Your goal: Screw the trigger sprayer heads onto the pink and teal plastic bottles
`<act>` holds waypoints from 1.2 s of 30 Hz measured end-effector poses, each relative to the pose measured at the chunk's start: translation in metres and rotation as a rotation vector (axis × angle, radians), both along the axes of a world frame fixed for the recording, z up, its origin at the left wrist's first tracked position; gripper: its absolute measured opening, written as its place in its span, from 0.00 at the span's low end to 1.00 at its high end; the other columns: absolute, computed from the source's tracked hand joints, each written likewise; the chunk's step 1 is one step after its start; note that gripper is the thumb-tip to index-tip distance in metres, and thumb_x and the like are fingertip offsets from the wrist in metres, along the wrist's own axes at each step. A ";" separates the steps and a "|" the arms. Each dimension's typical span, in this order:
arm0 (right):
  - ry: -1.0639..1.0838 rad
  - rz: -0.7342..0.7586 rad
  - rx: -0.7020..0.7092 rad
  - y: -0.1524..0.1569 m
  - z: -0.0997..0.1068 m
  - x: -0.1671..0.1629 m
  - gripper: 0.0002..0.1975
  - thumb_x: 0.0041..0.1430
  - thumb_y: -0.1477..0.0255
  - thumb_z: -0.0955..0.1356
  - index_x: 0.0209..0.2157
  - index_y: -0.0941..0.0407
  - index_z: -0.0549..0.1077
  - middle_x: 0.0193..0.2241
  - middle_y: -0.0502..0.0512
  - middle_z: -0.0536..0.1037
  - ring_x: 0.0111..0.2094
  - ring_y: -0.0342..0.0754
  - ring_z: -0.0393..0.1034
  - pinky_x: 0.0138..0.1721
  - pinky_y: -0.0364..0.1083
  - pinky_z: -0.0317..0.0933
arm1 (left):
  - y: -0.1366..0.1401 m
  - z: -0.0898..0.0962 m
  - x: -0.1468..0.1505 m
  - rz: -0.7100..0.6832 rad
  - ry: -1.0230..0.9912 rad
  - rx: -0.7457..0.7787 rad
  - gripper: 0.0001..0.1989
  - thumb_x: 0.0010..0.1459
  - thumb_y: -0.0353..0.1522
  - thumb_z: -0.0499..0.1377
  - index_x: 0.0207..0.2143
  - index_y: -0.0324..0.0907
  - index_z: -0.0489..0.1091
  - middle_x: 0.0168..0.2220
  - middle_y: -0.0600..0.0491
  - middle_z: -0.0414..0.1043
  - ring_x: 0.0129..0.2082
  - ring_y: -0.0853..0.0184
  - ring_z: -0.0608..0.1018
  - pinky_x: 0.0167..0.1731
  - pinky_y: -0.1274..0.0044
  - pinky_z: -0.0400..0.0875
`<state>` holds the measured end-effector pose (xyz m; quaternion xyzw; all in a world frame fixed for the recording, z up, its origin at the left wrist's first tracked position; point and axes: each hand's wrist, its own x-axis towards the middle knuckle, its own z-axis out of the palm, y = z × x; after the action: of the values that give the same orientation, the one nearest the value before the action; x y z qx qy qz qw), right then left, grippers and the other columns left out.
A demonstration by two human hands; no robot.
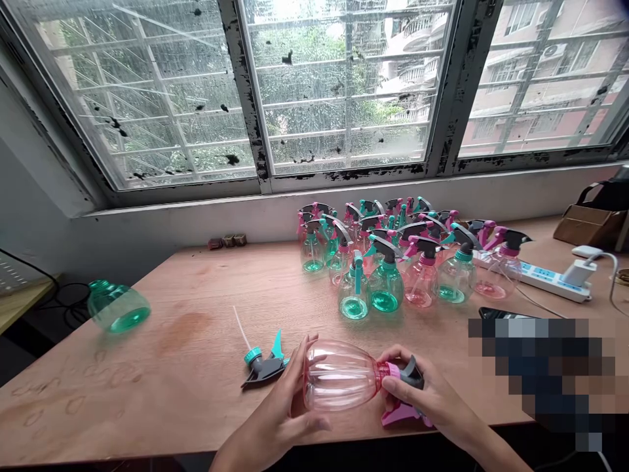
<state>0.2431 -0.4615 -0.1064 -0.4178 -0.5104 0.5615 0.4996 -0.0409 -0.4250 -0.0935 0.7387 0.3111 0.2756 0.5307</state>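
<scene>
The left hand (285,408) cups the base of a pink bottle (341,375), its fingers curved behind the wall and its thumb spread below. The right hand (435,392) has its fingers closed around the pink collar (392,371) and dark spray head at the bottle neck. The bottle lies sideways between the hands, above the front edge of the table (147,419), neck toward the right hand. A pink trigger piece (401,414) shows beneath the right hand; whether it belongs to the held head cannot be determined. The step in hand appears to be work on the collar joint; whether it is being tightened or loosened cannot be told. The next move, as judged, calls for a firm left grip against rotation and a right grip aligned with the neck axis. Just beyond the left hand, a loose spray head (265,369) with a teal collar and bare tube lies on the table. A green bottle (118,308) without a spray head sits apart at the left edge. Farther back, green and pink spray bottles (386,292) stand grouped, with a power strip (555,280) to their right. The window (344,98) closes the view.
</scene>
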 end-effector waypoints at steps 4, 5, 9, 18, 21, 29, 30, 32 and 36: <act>-0.018 -0.006 0.001 0.000 0.001 0.000 0.15 0.56 0.61 0.74 0.37 0.57 0.74 0.23 0.48 0.78 0.24 0.45 0.72 0.27 0.44 0.66 | -0.002 0.006 0.000 0.009 0.107 0.053 0.47 0.63 0.39 0.62 0.70 0.59 0.31 0.74 0.52 0.31 0.72 0.54 0.42 0.69 0.59 0.40; -0.015 -0.001 0.004 0.000 0.000 0.000 0.15 0.56 0.61 0.74 0.37 0.57 0.74 0.24 0.48 0.78 0.25 0.45 0.72 0.28 0.44 0.67 | -0.003 0.007 0.000 0.014 0.117 0.068 0.46 0.64 0.38 0.61 0.69 0.60 0.30 0.74 0.53 0.32 0.72 0.55 0.42 0.69 0.59 0.38; 0.002 0.008 0.001 0.000 -0.002 0.000 0.16 0.56 0.60 0.74 0.38 0.57 0.73 0.24 0.48 0.78 0.25 0.46 0.73 0.28 0.45 0.66 | -0.004 0.006 0.001 0.035 0.117 0.076 0.47 0.63 0.39 0.61 0.69 0.63 0.27 0.73 0.55 0.34 0.72 0.57 0.43 0.69 0.59 0.34; -0.020 -0.005 0.011 0.000 -0.001 0.001 0.14 0.57 0.62 0.74 0.38 0.57 0.74 0.23 0.48 0.78 0.25 0.45 0.72 0.28 0.44 0.66 | -0.002 0.002 -0.001 0.028 0.127 0.056 0.47 0.61 0.41 0.63 0.69 0.62 0.31 0.74 0.56 0.34 0.72 0.57 0.41 0.69 0.59 0.37; -0.015 -0.002 0.001 0.001 -0.002 0.001 0.15 0.56 0.61 0.74 0.38 0.57 0.74 0.24 0.48 0.77 0.25 0.45 0.72 0.28 0.44 0.65 | -0.004 0.006 0.000 0.034 0.144 0.078 0.47 0.63 0.39 0.61 0.68 0.65 0.27 0.73 0.57 0.34 0.71 0.58 0.46 0.69 0.60 0.40; -0.014 0.015 0.001 0.001 -0.004 0.001 0.16 0.57 0.61 0.74 0.38 0.57 0.73 0.25 0.48 0.77 0.25 0.45 0.72 0.28 0.45 0.64 | -0.002 0.002 -0.001 0.018 0.102 0.014 0.52 0.59 0.44 0.64 0.69 0.58 0.26 0.74 0.53 0.32 0.71 0.54 0.46 0.69 0.61 0.41; -0.019 0.012 0.001 0.001 -0.003 0.001 0.16 0.56 0.61 0.74 0.38 0.57 0.73 0.24 0.48 0.77 0.25 0.45 0.72 0.28 0.45 0.64 | -0.002 0.001 -0.002 0.021 0.106 0.014 0.51 0.60 0.44 0.63 0.70 0.57 0.27 0.74 0.54 0.33 0.72 0.55 0.43 0.69 0.61 0.40; -0.021 0.010 -0.004 0.001 -0.003 0.001 0.16 0.56 0.61 0.74 0.38 0.57 0.73 0.24 0.48 0.77 0.25 0.45 0.72 0.28 0.45 0.64 | -0.002 0.000 -0.003 0.029 0.124 0.026 0.47 0.62 0.42 0.62 0.70 0.58 0.29 0.74 0.55 0.34 0.72 0.57 0.41 0.69 0.61 0.39; -0.009 0.017 -0.008 0.001 -0.003 0.001 0.15 0.56 0.61 0.74 0.38 0.57 0.73 0.25 0.48 0.77 0.25 0.45 0.72 0.28 0.44 0.65 | -0.004 0.001 -0.002 0.037 0.147 0.076 0.46 0.63 0.40 0.62 0.69 0.61 0.30 0.73 0.56 0.35 0.72 0.58 0.43 0.69 0.61 0.39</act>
<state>0.2445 -0.4602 -0.1092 -0.4182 -0.5137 0.5659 0.4909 -0.0431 -0.4286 -0.0925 0.7707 0.3522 0.2420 0.4727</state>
